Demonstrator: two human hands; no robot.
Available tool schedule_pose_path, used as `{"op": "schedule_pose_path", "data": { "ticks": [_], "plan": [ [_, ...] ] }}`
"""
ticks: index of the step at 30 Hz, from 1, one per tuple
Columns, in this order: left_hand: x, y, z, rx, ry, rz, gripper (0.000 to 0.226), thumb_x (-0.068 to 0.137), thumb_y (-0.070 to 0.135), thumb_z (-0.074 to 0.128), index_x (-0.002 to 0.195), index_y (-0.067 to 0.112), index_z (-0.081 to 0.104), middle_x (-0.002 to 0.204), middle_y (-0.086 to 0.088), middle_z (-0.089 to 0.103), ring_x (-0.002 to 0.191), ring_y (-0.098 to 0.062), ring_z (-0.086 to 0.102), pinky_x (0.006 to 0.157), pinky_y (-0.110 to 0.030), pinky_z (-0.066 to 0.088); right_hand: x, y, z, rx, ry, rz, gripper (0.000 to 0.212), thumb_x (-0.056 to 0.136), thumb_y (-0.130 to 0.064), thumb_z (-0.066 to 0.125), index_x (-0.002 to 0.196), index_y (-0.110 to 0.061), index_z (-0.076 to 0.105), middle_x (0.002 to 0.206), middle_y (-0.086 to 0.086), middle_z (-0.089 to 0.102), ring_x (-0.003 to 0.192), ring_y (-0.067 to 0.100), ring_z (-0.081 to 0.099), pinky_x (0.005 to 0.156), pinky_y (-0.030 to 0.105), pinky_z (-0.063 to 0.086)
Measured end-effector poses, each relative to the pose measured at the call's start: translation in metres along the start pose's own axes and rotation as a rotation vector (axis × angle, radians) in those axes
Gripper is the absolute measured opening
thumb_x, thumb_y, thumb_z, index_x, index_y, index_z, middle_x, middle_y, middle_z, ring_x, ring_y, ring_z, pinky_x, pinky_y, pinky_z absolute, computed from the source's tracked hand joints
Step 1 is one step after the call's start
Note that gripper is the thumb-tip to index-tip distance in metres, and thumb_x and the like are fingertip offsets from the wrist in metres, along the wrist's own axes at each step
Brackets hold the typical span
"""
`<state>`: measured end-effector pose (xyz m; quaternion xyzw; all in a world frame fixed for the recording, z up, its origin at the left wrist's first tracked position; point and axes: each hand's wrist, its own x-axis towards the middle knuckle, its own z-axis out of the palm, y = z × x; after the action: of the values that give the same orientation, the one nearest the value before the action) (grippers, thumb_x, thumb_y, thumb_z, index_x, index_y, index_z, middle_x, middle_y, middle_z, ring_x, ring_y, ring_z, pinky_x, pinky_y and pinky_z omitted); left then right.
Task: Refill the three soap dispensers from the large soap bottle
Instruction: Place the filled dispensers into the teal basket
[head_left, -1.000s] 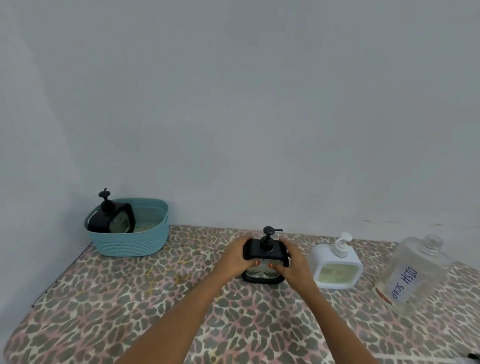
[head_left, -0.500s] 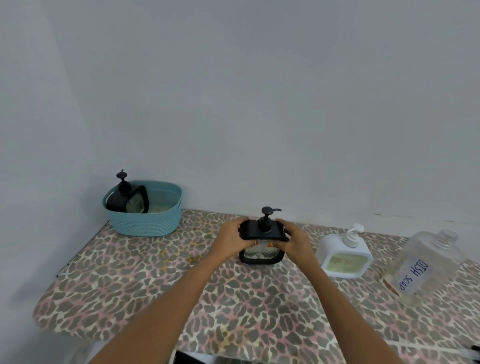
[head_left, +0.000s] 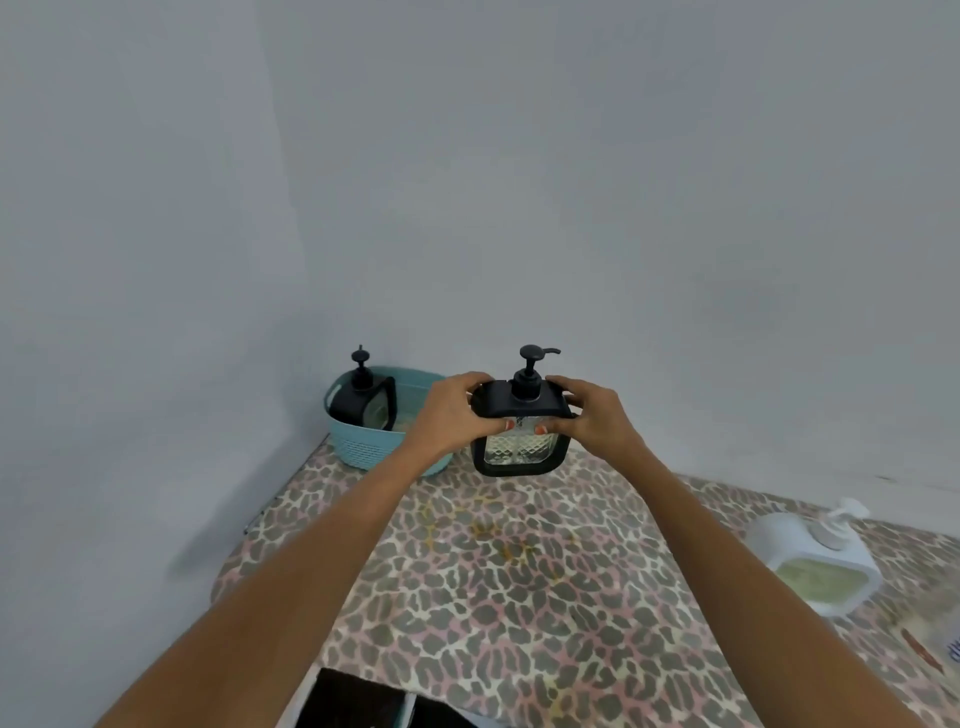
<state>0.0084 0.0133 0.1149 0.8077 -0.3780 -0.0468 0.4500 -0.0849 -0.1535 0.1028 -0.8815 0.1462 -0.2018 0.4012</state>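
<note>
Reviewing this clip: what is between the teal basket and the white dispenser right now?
In the head view, the black-topped dispenser is there, gripped on either side by the left hand and the right hand.

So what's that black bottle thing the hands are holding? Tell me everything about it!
It is a squarish soap dispenser with a black frame, a black pump on top with its spout pointing right, and a clear, diamond-patterned window that looks like glass. It is upright. The left hand and right hand grip its upper corners, thumbs on the front. It is beside the blue basket.
</note>
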Motion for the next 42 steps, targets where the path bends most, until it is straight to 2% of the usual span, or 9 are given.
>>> {"op": "schedule_pose_path", "data": {
  "ticks": [5, 8, 12, 18, 23, 28, 32, 37, 42],
  "plan": [
    [0.019, -0.015, -0.039, 0.018, 0.064, -0.008, 0.049, 0.07, 0.015, 0.077, 0.116, 0.009, 0.058, 0.114, -0.007, 0.064, 0.097, -0.012, 0.056, 0.079, -0.016, 0.038, 0.047, -0.025, 0.019, 0.037, -0.086, -0.038, 0.068, 0.067, 0.0, 0.077, 0.129, -0.005, 0.049, 0.128, 0.013, 0.055, 0.116, 0.028, 0.054, 0.091, 0.029, 0.045],
    [0.032, -0.028, -0.056, 0.013, 0.119, -0.025, 0.049, 0.069, 0.015, 0.078, 0.114, 0.009, 0.059, 0.114, -0.009, 0.064, 0.103, -0.018, 0.059, 0.082, -0.02, 0.041, 0.075, -0.037, 0.031, 0.046, -0.133, -0.074, 0.067, 0.067, 0.003, 0.076, 0.128, -0.004, 0.049, 0.128, 0.013, 0.056, 0.117, 0.027, 0.053, 0.093, 0.03, 0.045],
    [0.047, -0.048, -0.069, 0.025, 0.189, -0.048, 0.046, 0.068, 0.017, 0.079, 0.11, 0.008, 0.062, 0.109, -0.01, 0.066, 0.093, -0.015, 0.057, 0.082, -0.023, 0.043, 0.111, -0.046, 0.05, 0.027, -0.205, -0.126, 0.064, 0.067, 0.008, 0.074, 0.126, -0.003, 0.051, 0.124, 0.015, 0.057, 0.116, 0.025, 0.053, 0.097, 0.028, 0.043],
    [0.057, -0.084, -0.07, 0.008, 0.293, -0.132, 0.043, 0.065, 0.019, 0.08, 0.104, 0.01, 0.064, 0.103, -0.007, 0.066, 0.095, -0.021, 0.06, 0.083, -0.03, 0.048, 0.152, -0.041, 0.084, -0.04, -0.318, -0.185, 0.064, 0.065, 0.008, 0.076, 0.123, 0.0, 0.051, 0.121, 0.016, 0.057, 0.11, 0.021, 0.052, 0.094, 0.013, 0.037],
    [0.06, -0.112, -0.057, 0.116, 0.313, -0.205, 0.05, 0.064, 0.031, 0.08, 0.106, 0.015, 0.059, 0.109, -0.004, 0.056, 0.096, -0.019, 0.057, 0.079, -0.027, 0.045, 0.17, -0.028, 0.11, -0.175, -0.4, -0.202, 0.063, 0.064, 0.012, 0.073, 0.123, -0.002, 0.052, 0.12, 0.014, 0.058, 0.106, 0.016, 0.05, 0.091, 0.017, 0.038],
    [0.056, -0.13, -0.04, 0.292, 0.338, -0.253, 0.051, 0.065, 0.043, 0.075, 0.102, 0.015, 0.054, 0.105, -0.003, 0.054, 0.099, -0.02, 0.055, 0.072, -0.037, 0.05, 0.177, -0.011, 0.132, -0.313, -0.452, -0.222, 0.068, 0.063, 0.009, 0.074, 0.126, -0.006, 0.051, 0.119, 0.014, 0.061, 0.11, 0.027, 0.056, 0.088, 0.029, 0.042],
    [0.053, -0.14, -0.03, 0.365, 0.35, -0.264, 0.055, 0.068, 0.047, 0.072, 0.105, 0.012, 0.052, 0.105, -0.005, 0.054, 0.103, -0.021, 0.051, 0.069, -0.034, 0.047, 0.178, -0.005, 0.145, -0.374, -0.456, -0.254, 0.058, 0.068, 0.011, 0.067, 0.122, -0.006, 0.054, 0.109, 0.016, 0.065, 0.099, 0.03, 0.059, 0.076, 0.026, 0.04],
    [0.049, -0.151, -0.022, 0.394, 0.365, -0.277, 0.058, 0.068, 0.046, 0.072, 0.105, 0.008, 0.049, 0.106, -0.008, 0.05, 0.103, -0.023, 0.048, 0.072, -0.03, 0.044, 0.176, -0.004, 0.161, -0.412, -0.473, -0.294, 0.053, 0.074, 0.01, 0.062, 0.123, -0.006, 0.053, 0.114, 0.016, 0.063, 0.103, 0.031, 0.058, 0.082, 0.032, 0.044],
    [0.045, -0.155, -0.017, 0.393, 0.407, -0.297, 0.057, 0.069, 0.042, 0.072, 0.103, 0.002, 0.05, 0.105, -0.014, 0.048, 0.1, -0.027, 0.044, 0.083, -0.032, 0.04, 0.173, -0.003, 0.174, -0.448, -0.47, -0.314, 0.05, 0.078, 0.007, 0.058, 0.125, -0.008, 0.051, 0.12, 0.015, 0.061, 0.109, 0.032, 0.056, 0.089, 0.037, 0.045]
  ]
}}
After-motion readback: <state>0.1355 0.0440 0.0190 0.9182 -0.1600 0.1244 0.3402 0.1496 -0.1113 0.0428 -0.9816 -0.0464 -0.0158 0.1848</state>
